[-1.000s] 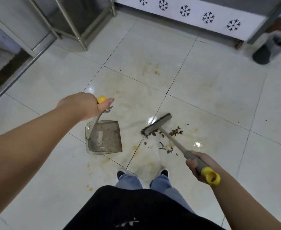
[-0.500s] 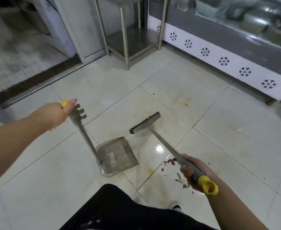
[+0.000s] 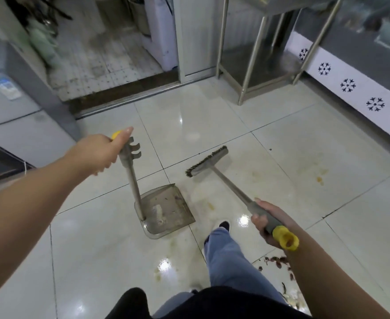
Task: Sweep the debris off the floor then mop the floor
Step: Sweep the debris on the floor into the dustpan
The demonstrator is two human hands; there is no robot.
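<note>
The left hand [image 3: 97,155] is closed around the yellow-capped top of the dustpan [image 3: 166,210] handle, fingers wrapped tight and thumb pressed along the top. The pan sits on the floor [image 3: 281,146] at centre, just left of the person's forward leg [image 3: 226,256], its open mouth facing right and far. A few specks and a pale smear lie inside it.

The right hand [image 3: 266,221] grips the grey sleeve of the brush [image 3: 206,163] handle, just ahead of the yellow end cap, fingers curled fully round it. The brush head is to the right of the dustpan and farther away — whether the bristles touch the tiles cannot be told.

The debris [image 3: 279,261] — dark brown scraps — lies on the tiles at near right, beside the right forearm and well apart from both brush head and pan. Yellowish stains mark the glossy floor
</note>
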